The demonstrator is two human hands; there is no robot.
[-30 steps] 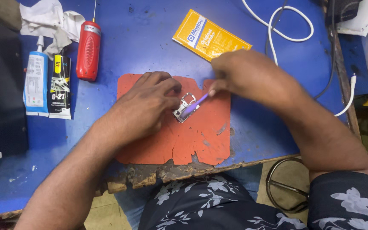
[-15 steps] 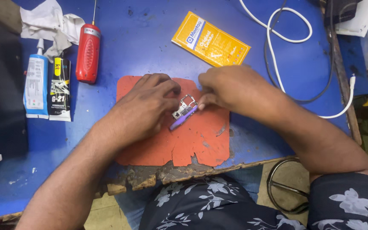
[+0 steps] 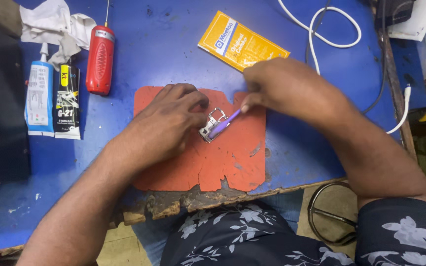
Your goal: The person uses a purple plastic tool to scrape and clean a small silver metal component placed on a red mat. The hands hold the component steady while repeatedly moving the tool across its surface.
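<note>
A small metal circuit board [image 3: 213,125] lies on a worn orange mat [image 3: 223,162] on the blue table [image 3: 163,44]. My left hand [image 3: 168,123] presses down on the board's left side with its fingertips and holds it still. My right hand [image 3: 284,88] pinches a thin purple tool [image 3: 224,123] whose far end rests across the board. Part of the board is hidden under my left fingers.
Behind the mat lies a yellow packet [image 3: 242,42]. At the left stand a red screwdriver [image 3: 99,59], a white-blue glue tube [image 3: 39,96], a black glue tube [image 3: 66,101] and a crumpled cloth [image 3: 55,24]. White cable [image 3: 331,29] loops at the back right. The table's front edge [image 3: 188,202] is chipped.
My right hand has drawn back up and to the right, sliding the purple tool across the board, after having pushed down-left half a second ago. My left hand stayed put.
</note>
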